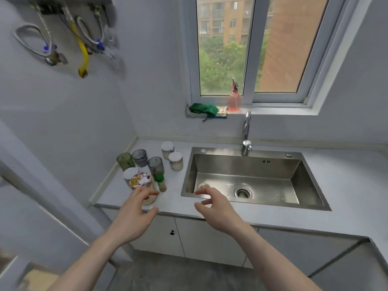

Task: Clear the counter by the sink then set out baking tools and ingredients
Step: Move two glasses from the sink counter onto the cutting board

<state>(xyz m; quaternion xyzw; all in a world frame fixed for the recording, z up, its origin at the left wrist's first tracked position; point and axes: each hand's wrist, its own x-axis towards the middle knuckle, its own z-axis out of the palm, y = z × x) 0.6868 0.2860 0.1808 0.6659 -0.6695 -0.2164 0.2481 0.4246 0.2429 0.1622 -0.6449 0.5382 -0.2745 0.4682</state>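
On the grey counter (117, 192) left of the steel sink (252, 177) stands a cluster of items: three tinted glasses (139, 158), two white-lidded jars (175, 161), another white lid (130, 173), a patterned-lid container (140, 180) and a green-capped spice bottle (160, 182). My left hand (136, 213) hovers just in front of the patterned container, fingers spread and holding nothing. My right hand (214, 208) floats over the sink's front left corner, fingers loosely curved and empty.
A tap (246, 131) rises behind the sink. On the window sill sit a green cloth (202, 110), a sponge (222, 111) and an orange spray bottle (233, 97). Hoses (81, 47) hang on the left wall. White cabinet doors (189, 238) lie below the counter.
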